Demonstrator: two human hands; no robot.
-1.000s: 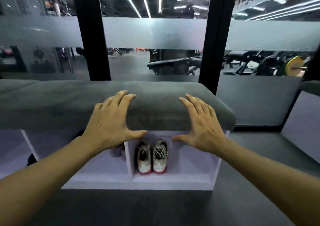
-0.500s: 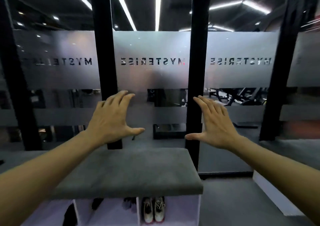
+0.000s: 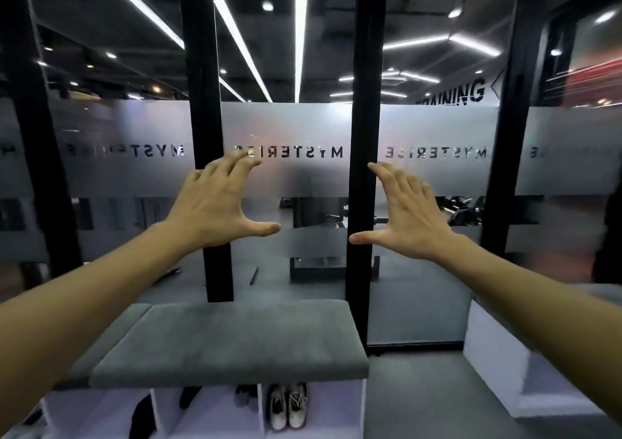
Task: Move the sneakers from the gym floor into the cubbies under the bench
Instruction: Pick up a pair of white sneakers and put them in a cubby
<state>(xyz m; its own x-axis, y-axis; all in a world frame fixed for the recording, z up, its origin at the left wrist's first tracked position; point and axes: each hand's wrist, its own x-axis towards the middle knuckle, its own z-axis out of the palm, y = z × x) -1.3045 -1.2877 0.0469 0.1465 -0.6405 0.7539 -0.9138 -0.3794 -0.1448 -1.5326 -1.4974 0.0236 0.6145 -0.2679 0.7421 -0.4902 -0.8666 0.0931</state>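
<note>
A pair of white sneakers with red soles stands side by side in the rightmost cubby under the grey cushioned bench. Dark shoes sit in the cubby to its left, and another dark shoe lies further left. My left hand and my right hand are both stretched out in the air well above the bench. Their fingers are spread and the thumbs point toward each other. Neither hand holds anything.
A glass wall with frosted bands and black frames rises right behind the bench. A white block stands on the grey floor at the right. Open floor lies between bench and block.
The view has tilted up and drawn back, so the bench and cubbies now sit lower and smaller in the frame. Both hands stay open, raised in front of the glass.
</note>
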